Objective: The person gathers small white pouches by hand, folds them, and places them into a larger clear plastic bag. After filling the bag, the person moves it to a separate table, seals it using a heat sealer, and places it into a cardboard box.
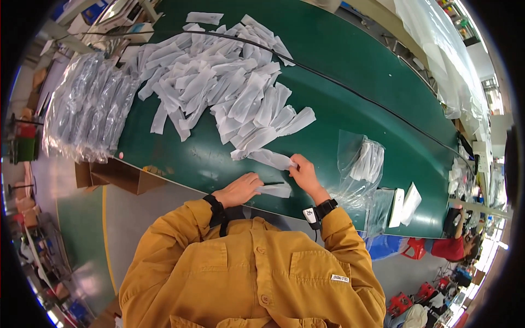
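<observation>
Close to the near edge of the green table (322,131), my left hand (239,189) is closed at the left end of a flat white pouch (276,190). Its fingertips partly hide that end. A thin dark strip (273,183) lies along the pouch's upper side; what it is I cannot make out. My right hand (305,174) pinches the right end of another whitish pouch (269,158), whose left end reaches the heap. That heap of loose, translucent white pouches (219,82) spreads over the table's far left and middle.
Clear plastic bags packed with pouches (90,109) stand at the left. On the right lie an open clear bag with white pouches (367,161) and a white box-like item (396,208). A black cable (350,89) crosses the table. A cardboard box (123,177) sits below the left edge.
</observation>
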The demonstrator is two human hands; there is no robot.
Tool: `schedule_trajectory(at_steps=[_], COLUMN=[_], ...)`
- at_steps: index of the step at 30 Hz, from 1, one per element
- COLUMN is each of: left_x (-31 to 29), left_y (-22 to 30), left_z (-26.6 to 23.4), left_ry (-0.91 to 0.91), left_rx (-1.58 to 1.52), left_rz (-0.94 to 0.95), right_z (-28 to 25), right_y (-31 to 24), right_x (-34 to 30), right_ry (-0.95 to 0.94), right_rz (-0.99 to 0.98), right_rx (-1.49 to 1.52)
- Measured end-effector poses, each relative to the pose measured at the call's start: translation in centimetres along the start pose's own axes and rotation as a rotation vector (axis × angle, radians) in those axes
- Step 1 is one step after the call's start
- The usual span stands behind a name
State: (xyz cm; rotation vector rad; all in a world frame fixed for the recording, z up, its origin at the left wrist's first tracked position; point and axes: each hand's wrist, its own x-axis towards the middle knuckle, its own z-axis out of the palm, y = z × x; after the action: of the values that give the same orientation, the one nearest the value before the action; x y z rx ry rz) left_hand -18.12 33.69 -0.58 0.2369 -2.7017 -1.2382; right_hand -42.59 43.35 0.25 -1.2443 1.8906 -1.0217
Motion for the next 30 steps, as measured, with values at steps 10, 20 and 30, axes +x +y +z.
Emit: schedule_trajectory(at_steps=[10,20,30], left_x=[1.2,0.3,0.0], left_y=[4.6,1.3,3.4], left_z=[0.9,2.9,1.4], left_ry=[0.434,0.227,0.327], left_rx=[0.369,0.256,0.251], left_rz=[0.005,0.013,-0.090], right_z=[0.5,-1.8,3.6], right_y=[0.9,-1.9,-1.8], right_x=[-3.4,-0.7,8.3], right_ry=[-0.197,-0.482,-0.062], right_rz=[-0.123,-0.245,-0.580], right_rx=[0.015,-0.248,-0.533])
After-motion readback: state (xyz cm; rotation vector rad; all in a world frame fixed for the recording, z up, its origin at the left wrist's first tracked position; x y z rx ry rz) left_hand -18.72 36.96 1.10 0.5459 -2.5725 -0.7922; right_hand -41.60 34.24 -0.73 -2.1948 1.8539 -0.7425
